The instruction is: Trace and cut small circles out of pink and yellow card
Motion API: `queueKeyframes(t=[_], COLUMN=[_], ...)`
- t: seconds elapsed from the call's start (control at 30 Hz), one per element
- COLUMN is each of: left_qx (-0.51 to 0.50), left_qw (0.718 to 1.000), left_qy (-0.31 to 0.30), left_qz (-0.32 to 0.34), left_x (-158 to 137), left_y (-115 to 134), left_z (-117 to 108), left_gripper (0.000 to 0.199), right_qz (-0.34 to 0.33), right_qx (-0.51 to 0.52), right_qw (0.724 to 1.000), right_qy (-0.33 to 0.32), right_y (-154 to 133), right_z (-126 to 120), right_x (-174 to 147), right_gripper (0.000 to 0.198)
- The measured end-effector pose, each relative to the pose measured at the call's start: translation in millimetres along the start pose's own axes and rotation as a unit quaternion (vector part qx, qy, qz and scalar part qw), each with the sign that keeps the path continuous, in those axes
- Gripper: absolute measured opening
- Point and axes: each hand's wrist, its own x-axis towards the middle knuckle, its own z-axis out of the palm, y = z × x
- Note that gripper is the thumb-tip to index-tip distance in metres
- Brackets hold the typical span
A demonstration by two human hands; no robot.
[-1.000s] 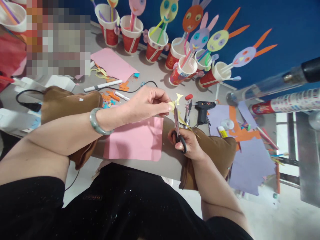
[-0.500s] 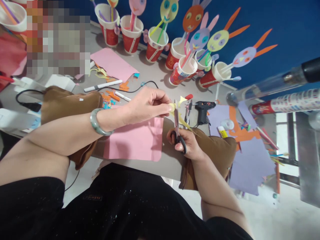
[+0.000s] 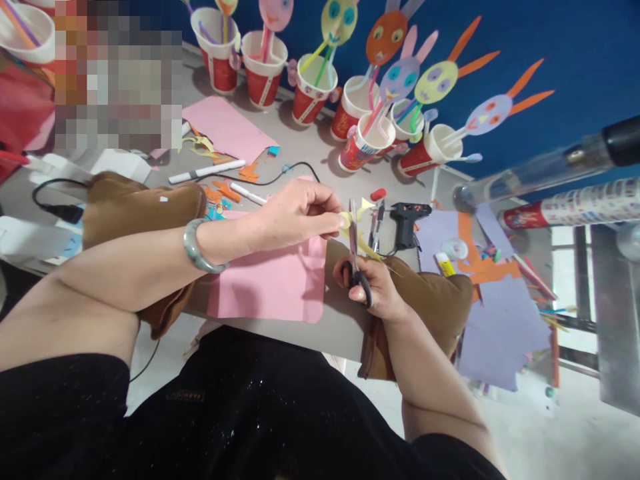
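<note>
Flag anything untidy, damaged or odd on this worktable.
Orange paper scraps lie loose beside the white markers, looking untidy, and the lilac paper sheet on the right has an uneven edge. No spill shows.

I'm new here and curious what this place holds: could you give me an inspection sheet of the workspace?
Surface: grey table, with a pink sheet lying on it.
Things in use: scissors, blades at a piece of yellow paper.
Clutter: orange scraps, white markers, glue gun.
Hands: left hand pinches the yellow paper; right hand holds the scissors.
Cables: black cable beyond the left hand; black plug at far left.
Surroundings: red-and-white cups with paper faces, before a blue wall.
</note>
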Motion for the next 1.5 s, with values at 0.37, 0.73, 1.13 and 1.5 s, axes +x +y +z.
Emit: queueKeyframes(t=[0.37, 0.73, 1.13, 1.5], left_qx=[0.007, -0.007, -0.027, -0.037], left_qw=[1.000, 1.000, 1.000, 0.999], left_qy=[-0.002, -0.010, -0.012, 0.004], left_qz=[0.006, 0.006, 0.010, 0.016], left_x=[0.4, 0.5, 1.1, 1.9], left_y=[-1.7, -2.6, -2.0, -4.2], left_z=[-0.5, -1.2, -1.3, -1.3], left_gripper=[0.013, 0.015, 0.016, 0.013], right_qz=[0.025, 0.007, 0.006, 0.026], right_qx=[0.007, 0.009, 0.016, -0.006], right_qw=[1.000, 1.000, 1.000, 1.000], right_qy=[0.004, 0.005, 0.002, 0.014], right_y=[-2.1, -1.7, -3.5, -4.6], right_z=[1.1, 1.6, 2.4, -0.3], right_x=[-0.7, -1.0, 0.2, 0.3], right_gripper=[0.068, 0.065, 0.066, 0.069])
